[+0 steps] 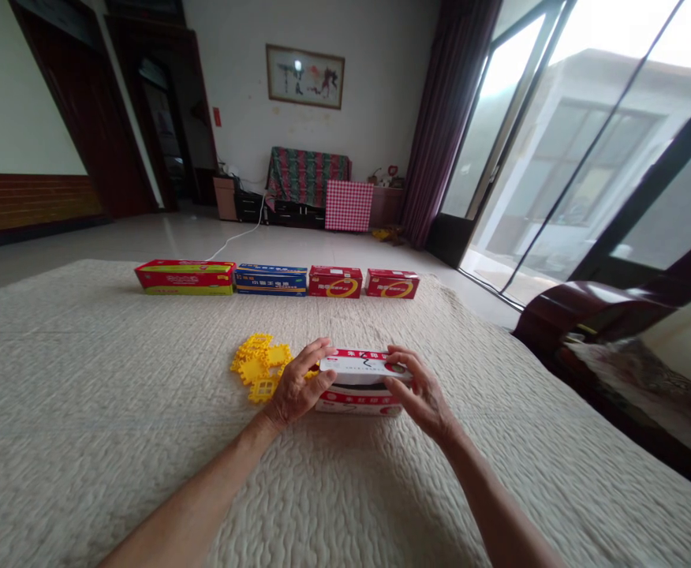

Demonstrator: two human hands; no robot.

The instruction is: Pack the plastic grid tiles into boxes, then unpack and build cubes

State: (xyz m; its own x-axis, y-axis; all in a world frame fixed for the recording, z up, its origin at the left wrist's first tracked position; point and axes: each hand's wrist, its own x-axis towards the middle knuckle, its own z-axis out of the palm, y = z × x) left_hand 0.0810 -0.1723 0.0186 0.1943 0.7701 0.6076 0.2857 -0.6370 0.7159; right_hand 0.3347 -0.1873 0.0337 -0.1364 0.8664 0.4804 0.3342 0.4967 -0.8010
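Observation:
A red-and-white cardboard box [358,406] with printed characters stands on the quilted cover right in front of me. Above it is its lid [357,365], and a dark gap shows between lid and box front. My left hand [301,384] grips the lid's left end, thumb on the near side and fingers over the top. At the right end my right hand [421,392] holds the lid in the same way. Several yellow plastic building pieces [256,369], notched along their edges, lie in a loose pile just left of the box, close to my left hand.
Across the far part of the quilted cover [144,442] stands a row of boxes: a red-and-green one [185,278], a blue one [270,281] and two red ones [334,282]. Dark wooden furniture [564,304] borders the right side. Beyond are a tiled floor and a cloth-covered cabinet [298,214].

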